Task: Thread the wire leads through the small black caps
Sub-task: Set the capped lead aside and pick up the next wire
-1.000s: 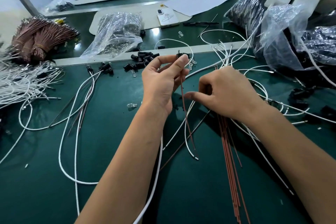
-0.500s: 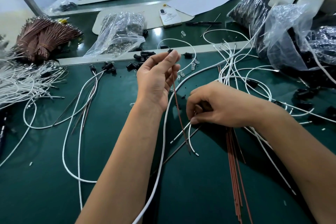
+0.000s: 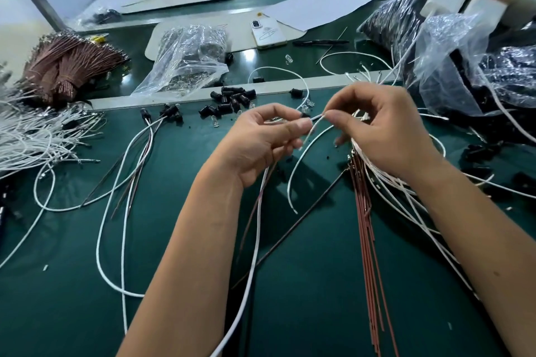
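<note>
My left hand (image 3: 266,142) pinches a small black cap (image 3: 304,115) between thumb and fingers above the green table; a brown lead and a white wire hang down from that hand. My right hand (image 3: 380,130) pinches the end of a white wire lead (image 3: 314,122) right beside the cap. That white wire (image 3: 293,174) loops down to the mat between my hands. A heap of loose black caps (image 3: 232,101) lies just beyond my left hand. Whether the lead's tip is inside the cap cannot be made out.
Brown leads (image 3: 368,240) lie in a row under my right wrist. White wire bundles (image 3: 32,136) sit at the far left, a brown wire bunch (image 3: 66,64) behind them. Clear plastic bags (image 3: 188,58), a phone (image 3: 268,33) and dark bagged parts (image 3: 493,66) stand beyond the metal rail.
My right hand rose from the mat with a white wire end and met my left hand. My left hand lowered slightly and now pinches a cap.
</note>
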The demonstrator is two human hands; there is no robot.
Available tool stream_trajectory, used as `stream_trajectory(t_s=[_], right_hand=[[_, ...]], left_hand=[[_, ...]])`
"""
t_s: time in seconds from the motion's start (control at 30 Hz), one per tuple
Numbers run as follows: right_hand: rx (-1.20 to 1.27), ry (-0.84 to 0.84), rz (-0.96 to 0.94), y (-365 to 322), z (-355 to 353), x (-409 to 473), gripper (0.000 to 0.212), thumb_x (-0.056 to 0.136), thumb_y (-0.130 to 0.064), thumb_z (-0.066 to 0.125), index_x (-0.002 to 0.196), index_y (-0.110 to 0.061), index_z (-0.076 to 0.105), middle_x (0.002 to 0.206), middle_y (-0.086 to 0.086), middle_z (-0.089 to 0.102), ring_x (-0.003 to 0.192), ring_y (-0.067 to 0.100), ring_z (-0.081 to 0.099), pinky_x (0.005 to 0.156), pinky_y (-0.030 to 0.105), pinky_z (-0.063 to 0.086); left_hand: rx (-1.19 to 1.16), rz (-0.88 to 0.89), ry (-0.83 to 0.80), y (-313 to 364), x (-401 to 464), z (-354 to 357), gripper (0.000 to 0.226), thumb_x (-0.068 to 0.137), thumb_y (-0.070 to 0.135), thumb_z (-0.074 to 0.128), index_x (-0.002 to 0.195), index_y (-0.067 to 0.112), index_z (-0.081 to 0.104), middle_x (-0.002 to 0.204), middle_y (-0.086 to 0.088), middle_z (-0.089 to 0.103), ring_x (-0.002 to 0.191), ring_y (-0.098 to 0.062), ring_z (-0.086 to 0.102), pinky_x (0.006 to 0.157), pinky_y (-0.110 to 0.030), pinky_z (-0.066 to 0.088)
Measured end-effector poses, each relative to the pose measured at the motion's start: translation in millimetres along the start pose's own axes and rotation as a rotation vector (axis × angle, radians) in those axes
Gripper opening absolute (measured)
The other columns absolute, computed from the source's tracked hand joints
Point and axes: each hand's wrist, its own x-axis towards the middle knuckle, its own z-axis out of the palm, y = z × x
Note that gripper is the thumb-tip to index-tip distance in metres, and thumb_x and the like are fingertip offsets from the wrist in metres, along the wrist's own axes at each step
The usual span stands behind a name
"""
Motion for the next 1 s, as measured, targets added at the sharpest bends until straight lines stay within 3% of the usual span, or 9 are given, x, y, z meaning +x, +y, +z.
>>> stream_trajectory(t_s=[0.17, 0.3, 0.37, 0.43, 0.57, 0.77, 0.9, 1.0], right_hand=[[-0.026, 0.168, -0.03, 1.8, -3.8, 1.1, 0.008, 0.09, -0.009, 0.078, 0.097, -0.01, 0.076, 0.091, 0.002, 0.075, 0.078, 0.019, 0.074, 0.073, 0.045, 0.063], [-0.006, 0.331, -0.013, -2.0, -1.9, 1.4, 0.019, 0.092, -0.021, 0.079, 0.105, -0.015, 0.067, 0.109, 0.008, 0.069, 0.078, 0.019, 0.073, 0.059, 0.032, 0.061], [0.046, 0.337, 0.079, -3.0, -1.4, 0.4, 0.022, 0.094, -0.036, 0.076, 0.096, -0.017, 0.067, 0.09, 0.006, 0.069, 0.061, 0.02, 0.066, 0.048, 0.03, 0.053], [0.317, 0.206, 0.262, -5.0, 3.5, 0.1, 0.031, 0.091, -0.042, 0.075, 0.091, -0.012, 0.071, 0.071, 0.003, 0.064, 0.049, 0.016, 0.054, 0.039, 0.026, 0.043], [0.605, 0.091, 0.414, -7.9, 8.0, 0.4, 0.031, 0.081, -0.029, 0.075, 0.095, -0.002, 0.071, 0.066, 0.002, 0.061, 0.048, 0.01, 0.046, 0.037, 0.019, 0.034], [0.784, 0.19, 0.287, -12.9, -5.2, 2.3, 0.006, 0.098, -0.011, 0.065, 0.092, -0.011, 0.062, 0.08, 0.006, 0.067, 0.062, 0.014, 0.061, 0.043, 0.019, 0.042], [0.692, 0.232, 0.264, -15.8, -2.0, 1.4, 0.012, 0.095, 0.0, 0.068, 0.091, -0.01, 0.065, 0.084, 0.009, 0.072, 0.067, 0.014, 0.068, 0.053, 0.019, 0.05], [0.647, 0.215, 0.272, -16.6, 1.5, 0.1, 0.013, 0.093, 0.001, 0.07, 0.087, -0.01, 0.066, 0.081, 0.009, 0.073, 0.064, 0.015, 0.069, 0.049, 0.02, 0.05]], left_hand=[[0.189, -0.036, -0.038, -4.3, -2.3, 7.8, 0.023, 0.067, 0.011, 0.086, 0.08, 0.014, 0.068, 0.093, -0.028, 0.072, 0.053, -0.012, 0.061, 0.052, -0.018, 0.046], [0.043, 0.023, 0.097, -7.5, 2.9, 15.9, 0.021, 0.074, 0.003, 0.084, 0.079, 0.013, 0.066, 0.081, -0.014, 0.071, 0.052, -0.012, 0.061, 0.051, -0.018, 0.048], [-0.003, 0.087, 0.173, -9.3, 4.7, 19.7, 0.021, 0.076, 0.002, 0.084, 0.082, 0.011, 0.066, 0.073, -0.007, 0.071, 0.052, -0.011, 0.061, 0.051, -0.017, 0.049], [0.025, 0.135, 0.18, -11.8, 4.2, 25.2, 0.021, 0.078, 0.001, 0.083, 0.082, 0.009, 0.065, 0.068, -0.005, 0.071, 0.051, -0.011, 0.061, 0.051, -0.018, 0.048], [0.065, 0.148, 0.115, -14.4, 0.4, 33.3, 0.021, 0.078, 0.0, 0.083, 0.082, 0.008, 0.064, 0.07, -0.01, 0.071, 0.052, -0.015, 0.063, 0.051, -0.019, 0.048], [0.105, 0.176, 0.04, -12.9, -0.3, 28.2, 0.022, 0.077, -0.004, 0.082, 0.079, 0.012, 0.067, 0.08, -0.012, 0.076, 0.059, -0.018, 0.065, 0.055, -0.021, 0.048], [0.128, 0.187, 0.02, -13.6, -0.4, 27.8, 0.022, 0.076, -0.005, 0.082, 0.082, 0.011, 0.067, 0.084, -0.011, 0.078, 0.061, -0.018, 0.066, 0.057, -0.022, 0.049], [0.124, 0.197, 0.036, -14.8, 0.3, 28.5, 0.023, 0.075, -0.004, 0.082, 0.08, 0.012, 0.068, 0.086, -0.013, 0.077, 0.062, -0.019, 0.066, 0.058, -0.023, 0.05]])
